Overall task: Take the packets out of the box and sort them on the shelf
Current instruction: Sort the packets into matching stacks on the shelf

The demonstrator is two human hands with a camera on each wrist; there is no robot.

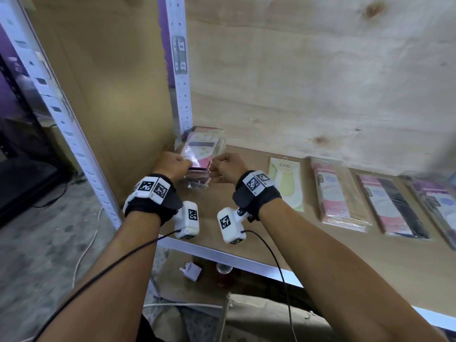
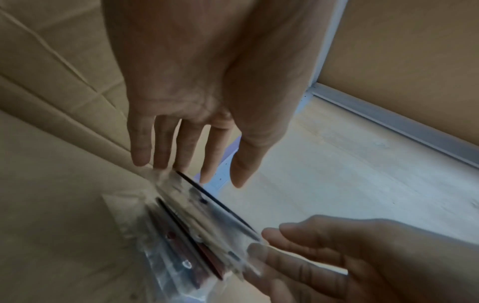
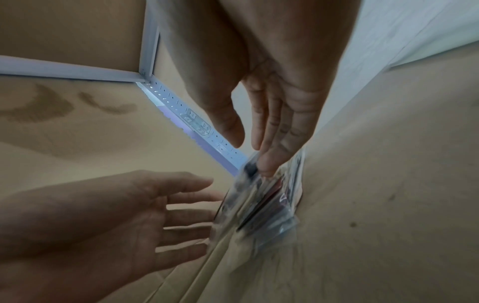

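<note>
My left hand [image 1: 172, 164] and right hand [image 1: 228, 166], fingers nearly straight, flank a stack of packets [image 1: 201, 154] at the shelf's [image 1: 246, 230] far-left corner, fingertips touching its clear wrapping. The stack's long axis runs near to far; four packets [image 1: 340, 193] lie alongside to the right, cardboard panel [image 1: 111, 95] left.

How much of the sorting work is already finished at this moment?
Done: four packets lie in a row on the shelf. In hand: the left hand and right hand touch the stack of packets in the left corner. Left: unknown, the box is out of view.
</note>
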